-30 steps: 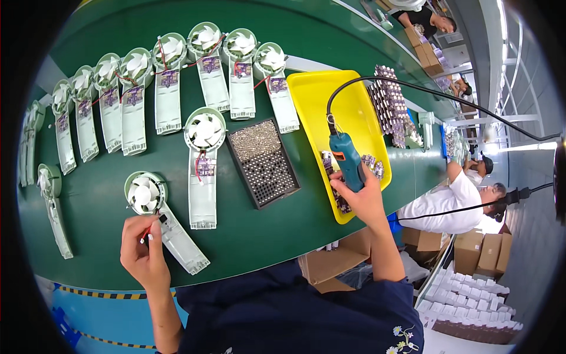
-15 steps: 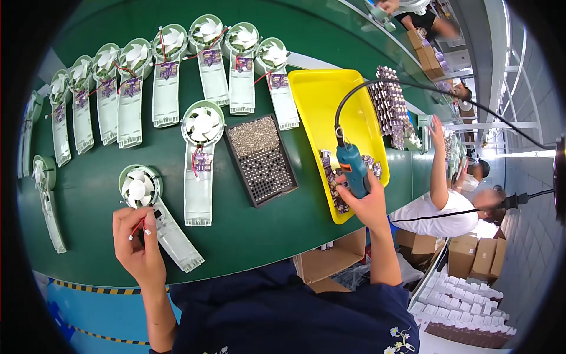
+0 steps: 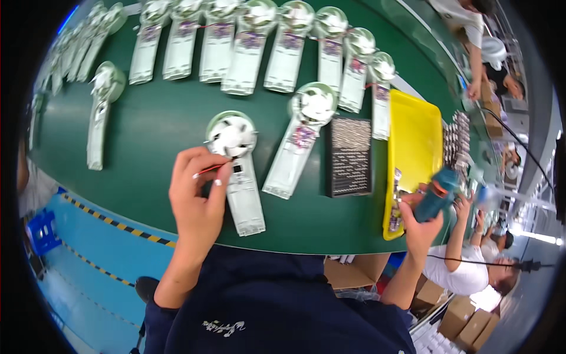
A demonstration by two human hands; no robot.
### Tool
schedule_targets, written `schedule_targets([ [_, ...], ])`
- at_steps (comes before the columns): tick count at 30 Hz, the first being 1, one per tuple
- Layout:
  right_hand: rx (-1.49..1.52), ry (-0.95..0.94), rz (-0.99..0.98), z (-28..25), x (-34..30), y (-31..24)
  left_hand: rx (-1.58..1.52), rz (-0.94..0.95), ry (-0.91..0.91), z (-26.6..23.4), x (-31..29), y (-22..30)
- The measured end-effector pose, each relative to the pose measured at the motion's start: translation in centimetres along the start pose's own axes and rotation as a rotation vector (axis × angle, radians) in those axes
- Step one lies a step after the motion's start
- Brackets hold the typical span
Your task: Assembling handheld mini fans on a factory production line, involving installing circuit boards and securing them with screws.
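My left hand [image 3: 197, 197] has its fingers [image 3: 219, 180] pinched together on a thin red wire [image 3: 207, 170], just at the neck of the fan [image 3: 236, 171] lying before me. That fan's round white head points away from me and its long pale handle runs back toward the near edge of the bench [image 3: 147, 130], stopping a little short of it.

My right hand [image 3: 421, 218] is well off to the right, fingers wrapped tight round a teal driver [image 3: 437, 194], its cord leading up and away. It hangs over the near corner of the yellow tray [image 3: 415, 135], close to the bench's edge. I cannot tell whether the driver's tip touches anything.

Between my hands lie a second fan [image 3: 303, 135], tilted, and a dark tray of screws [image 3: 350, 154] just beside the yellow tray. These leave only a narrow strip of bare green near the edge.

To the left of my fan there is open green as far as a lone fan [image 3: 103, 112] lying lengthwise. Along the far side a row of fans [image 3: 253, 41] lies handle toward me, with a clear band between it and my work.

Past the right end of the bench, other people are working among cardboard boxes [image 3: 448, 307].
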State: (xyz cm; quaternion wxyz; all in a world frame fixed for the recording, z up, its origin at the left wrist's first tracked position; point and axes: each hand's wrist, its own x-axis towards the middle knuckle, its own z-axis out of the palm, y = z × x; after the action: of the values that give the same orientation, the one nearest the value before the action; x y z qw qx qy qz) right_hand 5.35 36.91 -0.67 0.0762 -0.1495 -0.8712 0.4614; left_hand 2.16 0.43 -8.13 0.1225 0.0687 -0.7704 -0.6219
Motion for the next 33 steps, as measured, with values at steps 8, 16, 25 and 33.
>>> schedule_targets([
  [8,0.25,-0.51,-0.198,15.1,-2.6,-9.5,0.006,-0.046,-0.113,-2.3,-0.3,0.9],
  [16,0.048,-0.638,-0.226,18.9,-4.3,-9.6,-0.024,0.061,-0.146,-3.8,-0.8,0.2],
  [25,0.028,-0.61,-0.192,19.1,-4.6,-9.4,0.017,0.142,-0.161,-4.2,-0.5,-0.5],
  [33,-0.007,-0.593,-0.238,19.8,-4.5,-9.6,-0.006,0.138,-0.141,-3.9,-0.8,-0.6],
])
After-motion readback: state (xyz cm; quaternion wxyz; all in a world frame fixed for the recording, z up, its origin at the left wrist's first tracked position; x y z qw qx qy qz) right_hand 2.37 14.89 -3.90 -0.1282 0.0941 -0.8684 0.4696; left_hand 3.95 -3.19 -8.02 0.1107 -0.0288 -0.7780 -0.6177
